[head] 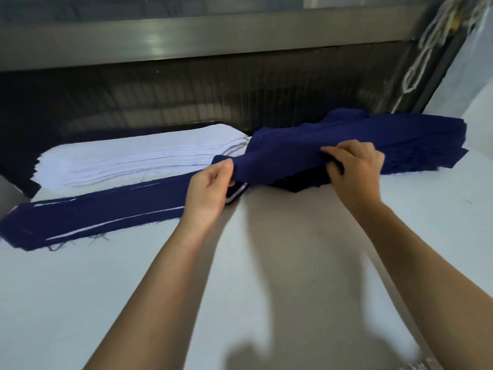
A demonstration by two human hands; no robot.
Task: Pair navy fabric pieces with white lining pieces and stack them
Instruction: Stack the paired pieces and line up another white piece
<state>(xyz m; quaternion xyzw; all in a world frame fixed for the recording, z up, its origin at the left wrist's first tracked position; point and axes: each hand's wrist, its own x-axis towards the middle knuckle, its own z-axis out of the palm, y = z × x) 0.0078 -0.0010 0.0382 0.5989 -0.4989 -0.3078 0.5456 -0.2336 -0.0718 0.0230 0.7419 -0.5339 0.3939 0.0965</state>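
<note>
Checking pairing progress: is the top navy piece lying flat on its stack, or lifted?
Lifted: left hand and right hand pinch the top navy piece, which bunches above the navy stack.

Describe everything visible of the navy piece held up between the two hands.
The navy piece is a long strip of dark blue, woven-looking cloth, limp and creased. The left hand pinches its left end, thumb on top; the right hand grips its near edge further right. Between them it is raised and sags a little, while its far part lies on the navy stack.
</note>
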